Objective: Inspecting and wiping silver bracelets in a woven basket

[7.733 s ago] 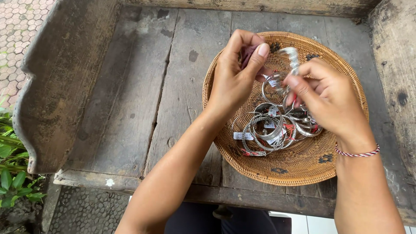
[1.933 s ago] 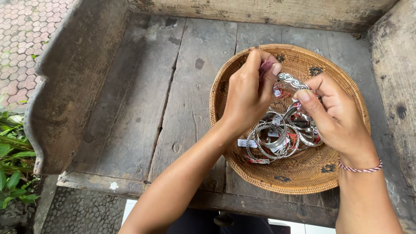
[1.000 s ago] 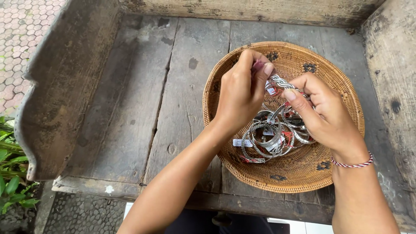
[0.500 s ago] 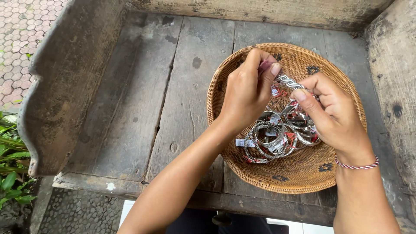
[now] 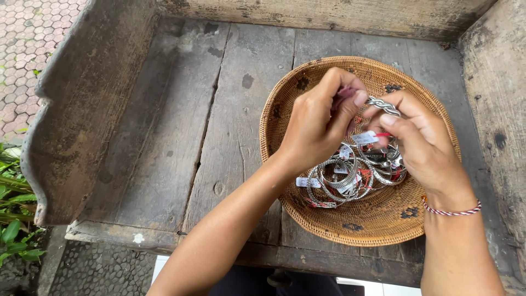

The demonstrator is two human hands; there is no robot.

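Two hands meet above a round woven basket, but the left edge comes first: a patch of reddish paving stones [image 5: 22,33] at the top corner and green leaves [image 5: 13,219] lower down. Next stands the curved, weathered wooden side board [image 5: 82,120], grey and rough, with a scalloped outline. The surface [image 5: 208,137] is made of broad old planks, cracked and stained, with dark knots.

On the right half of it rests the basket [image 5: 323,219], shallow and tightly coiled in tan fibre with small dark motifs woven in. The left hand [image 5: 318,126] hovers over its middle, fingers bent and pinched together on something small and reddish that is mostly hidden. Below the hands, a heap of silver bangles [image 5: 339,183] lies in the basket's bottom, thin metal rings, some twisted or beaded, several with small white tags.

The right hand [image 5: 422,145] is clenched on a braided silver bracelet [image 5: 383,105], gripping it between thumb and forefinger just above the heap, its end touching the left fingertips. A red and white cord [image 5: 452,210] circles the right wrist.
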